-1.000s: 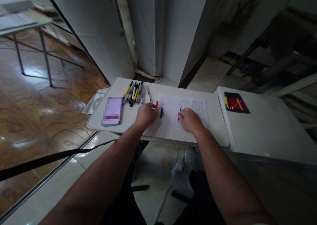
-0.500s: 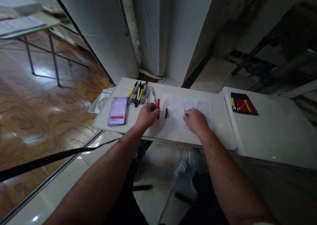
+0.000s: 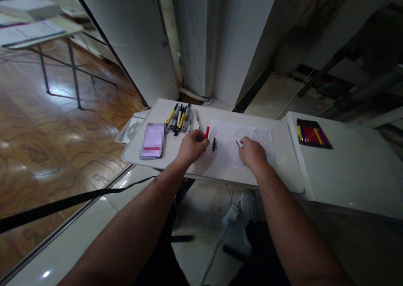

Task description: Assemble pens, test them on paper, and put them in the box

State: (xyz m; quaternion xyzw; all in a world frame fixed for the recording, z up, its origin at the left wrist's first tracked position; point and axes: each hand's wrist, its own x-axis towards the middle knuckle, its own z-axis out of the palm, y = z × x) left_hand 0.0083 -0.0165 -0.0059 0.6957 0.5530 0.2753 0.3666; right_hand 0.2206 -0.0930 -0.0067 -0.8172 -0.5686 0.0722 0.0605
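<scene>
My left hand (image 3: 192,146) is closed around a red marker (image 3: 207,132); its red end sticks up past my fingertips and the rest is mostly covered. At the right, my right hand (image 3: 252,153) pinches a thin dark stick (image 3: 238,143), perhaps a pen refill, just above the paper. The white sheet of paper (image 3: 224,158) lies under both hands, with pencil-like scribbles at its right side and faint red strokes at its upper left. Between my hands, a small black pen part (image 3: 214,143) rests on the sheet.
Several pens (image 3: 180,117) lie in a heap at the back left of the small white table (image 3: 170,153). A phone (image 3: 153,141) is at its left end. A pack of coloured markers (image 3: 313,133) lies on the adjoining white surface (image 3: 352,172). A power strip (image 3: 231,214) is on the floor.
The view has shifted slightly, so everything sits a little further right. The red marker now leans more to the right in my left hand. My right hand keeps its pinch.
</scene>
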